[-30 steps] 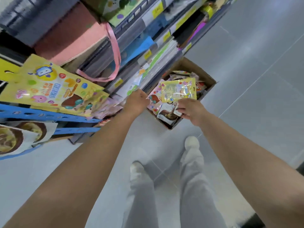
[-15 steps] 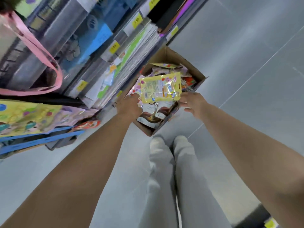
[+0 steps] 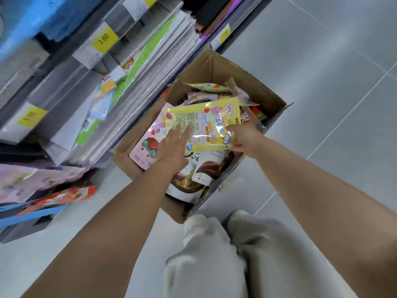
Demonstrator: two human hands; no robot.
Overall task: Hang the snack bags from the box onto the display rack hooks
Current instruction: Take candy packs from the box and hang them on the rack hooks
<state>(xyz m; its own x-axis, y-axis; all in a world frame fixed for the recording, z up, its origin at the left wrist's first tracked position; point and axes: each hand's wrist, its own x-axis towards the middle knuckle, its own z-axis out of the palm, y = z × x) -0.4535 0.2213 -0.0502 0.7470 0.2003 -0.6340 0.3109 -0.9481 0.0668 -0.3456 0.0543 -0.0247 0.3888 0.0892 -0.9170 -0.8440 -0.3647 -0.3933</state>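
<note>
Down over the cardboard box [image 3: 258, 83] on the floor, the right hand [image 3: 245, 136] pinches one corner of a yellow snack bag [image 3: 206, 123], held flat above the other bags. The left hand [image 3: 174, 147] lies with straight fingers on the bag's opposite end, over a pink bag [image 3: 146, 147]. Shelving [image 3: 150, 67] stands just beside the box

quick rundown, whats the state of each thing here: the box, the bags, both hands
cardboard box, open, flaps up, snack bags inside
yellow snack bag, held flat above the other bags, gripped at one end
right hand, grips the yellow snack bag's edge
left hand, fingers straight, touching the yellow snack bag
pink snack bag, lying in the box, partly under the left hand
brown-and-white bags, lying at the box's near end
</note>
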